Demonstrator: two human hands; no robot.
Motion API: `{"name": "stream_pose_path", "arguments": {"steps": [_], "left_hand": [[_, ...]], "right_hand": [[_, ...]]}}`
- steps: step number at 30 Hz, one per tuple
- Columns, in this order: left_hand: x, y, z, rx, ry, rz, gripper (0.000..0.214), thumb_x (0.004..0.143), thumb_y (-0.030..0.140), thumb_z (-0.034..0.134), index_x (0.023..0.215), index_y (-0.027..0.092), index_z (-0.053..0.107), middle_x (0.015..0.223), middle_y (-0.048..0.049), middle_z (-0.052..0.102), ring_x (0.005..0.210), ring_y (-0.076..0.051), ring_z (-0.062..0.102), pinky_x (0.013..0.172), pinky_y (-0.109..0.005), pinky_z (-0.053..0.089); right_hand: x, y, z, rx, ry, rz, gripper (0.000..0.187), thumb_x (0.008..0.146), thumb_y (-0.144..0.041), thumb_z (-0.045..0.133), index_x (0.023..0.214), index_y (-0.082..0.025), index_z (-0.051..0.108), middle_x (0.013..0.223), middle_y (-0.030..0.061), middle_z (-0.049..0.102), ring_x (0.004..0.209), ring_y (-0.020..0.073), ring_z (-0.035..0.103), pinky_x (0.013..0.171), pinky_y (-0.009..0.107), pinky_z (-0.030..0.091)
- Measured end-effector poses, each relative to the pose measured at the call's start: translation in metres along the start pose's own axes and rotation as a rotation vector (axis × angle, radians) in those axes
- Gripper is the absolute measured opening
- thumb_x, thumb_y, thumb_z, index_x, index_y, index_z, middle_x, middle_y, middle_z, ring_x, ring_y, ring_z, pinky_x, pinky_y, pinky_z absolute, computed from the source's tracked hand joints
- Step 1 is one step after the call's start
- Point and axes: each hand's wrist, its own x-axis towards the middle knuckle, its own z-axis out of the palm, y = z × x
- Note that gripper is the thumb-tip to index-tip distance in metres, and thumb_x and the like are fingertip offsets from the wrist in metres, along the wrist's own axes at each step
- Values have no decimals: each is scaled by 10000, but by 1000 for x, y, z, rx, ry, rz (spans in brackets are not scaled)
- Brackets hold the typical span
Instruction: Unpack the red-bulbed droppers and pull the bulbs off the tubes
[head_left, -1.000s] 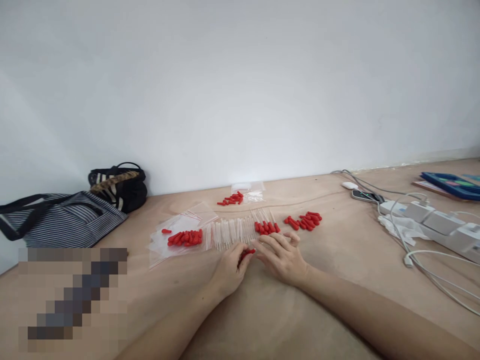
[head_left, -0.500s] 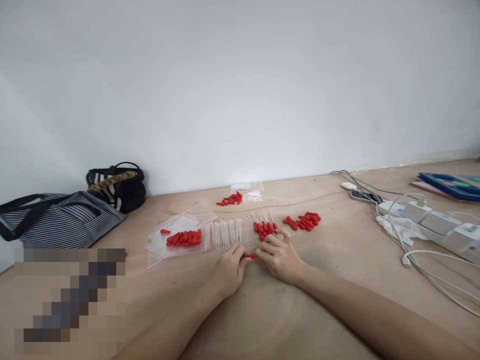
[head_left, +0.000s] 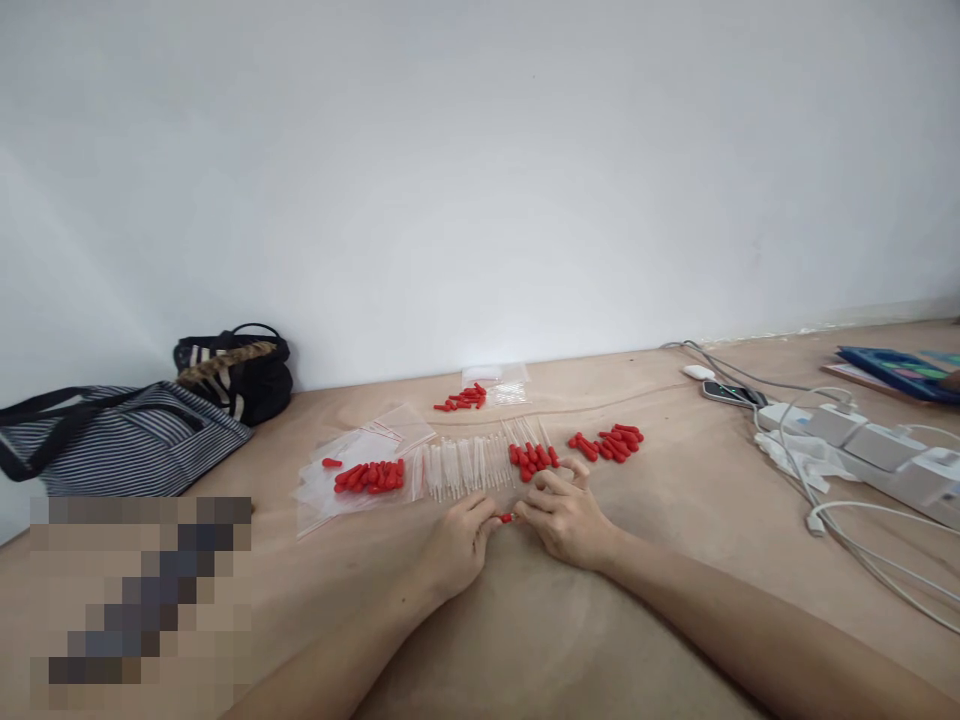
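Observation:
My left hand (head_left: 459,542) pinches a small red rubber dropper bulb (head_left: 506,518) between thumb and fingertips. Close against it, my right hand (head_left: 567,518) is closed in a pinch at the bulb's right end, where a short pale bit shows, likely a pipette tube; its fingers hide the rest. Just beyond the hands lies a row of clear thin pipette tubes (head_left: 465,466). Droppers with red bulbs (head_left: 534,458) fitted on tubes lie by my right fingers. Loose red bulbs form one pile (head_left: 371,476) on the left and another pile (head_left: 611,443) on the right.
Clear zip bags (head_left: 322,500) lie under the left pile. More small red bulbs (head_left: 465,399) and a bag (head_left: 510,390) sit near the wall. A striped bag (head_left: 150,435) stands left; a power strip (head_left: 885,447), cables and a blue case (head_left: 885,372) are at right.
Less of the red bulb shows between my hands, and a pale bit now appears at its right end. A dark shape has come in over the blue case at the right edge.

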Motion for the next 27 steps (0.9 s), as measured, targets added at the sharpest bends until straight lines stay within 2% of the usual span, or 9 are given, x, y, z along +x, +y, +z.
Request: {"name": "stream_pose_path", "arguments": {"steps": [5, 9, 12, 15, 20, 22, 27], "left_hand": [[-3, -4, -8, -10, 50, -55, 247, 856, 212, 346, 655, 182, 487, 686, -15, 525, 639, -143, 505, 593, -247, 402], [-7, -19, -22, 39, 202, -174, 228, 850, 271, 372, 695, 183, 514, 678, -15, 549, 644, -156, 526, 601, -265, 419], [-6, -29, -34, 69, 315, -206, 213, 834, 318, 402, 777, 182, 556, 713, -20, 564, 638, -152, 532, 588, -262, 433], [-3, -42, -49, 117, 407, -242, 231, 807, 308, 409, 872, 173, 584, 809, -45, 574, 682, -154, 553, 621, -270, 457], [-11, -77, -77, 323, 445, -374, 248, 739, 299, 418, 851, 164, 593, 802, -58, 589, 630, -165, 566, 651, -303, 468], [-16, -90, -85, 402, 448, -436, 258, 727, 321, 426, 854, 165, 587, 792, -60, 605, 631, -177, 571, 649, -308, 466], [-22, -103, -93, 502, 435, -484, 229, 714, 336, 436, 801, 178, 577, 769, -56, 621, 665, -192, 584, 642, -298, 459]], "right_hand": [[-4, 7, -3, 16, 28, 60, 202, 804, -111, 440, 688, -192, 584, 572, -32, 541, 723, 115, 445, 872, 389, 156], [-9, 17, -4, 17, 82, 270, 197, 830, -205, 470, 726, -222, 637, 642, -5, 588, 715, 138, 445, 793, 363, 199], [-5, 17, -2, 41, 73, 399, 201, 841, -253, 477, 754, -238, 658, 681, 4, 601, 697, 132, 453, 722, 323, 211], [11, 14, 2, 84, -14, 542, 219, 848, -265, 465, 736, -220, 648, 675, 5, 619, 699, 129, 479, 680, 306, 201], [54, 17, 15, 169, -308, 904, 161, 791, -265, 488, 742, -222, 636, 696, 4, 663, 746, 164, 548, 710, 324, 203], [69, 19, 24, 125, -391, 953, 174, 786, -269, 466, 802, -225, 634, 749, 19, 671, 764, 177, 565, 747, 345, 209], [88, 14, 48, 53, -435, 952, 200, 764, -233, 464, 883, -187, 619, 785, 81, 663, 819, 218, 574, 775, 364, 216]]}}
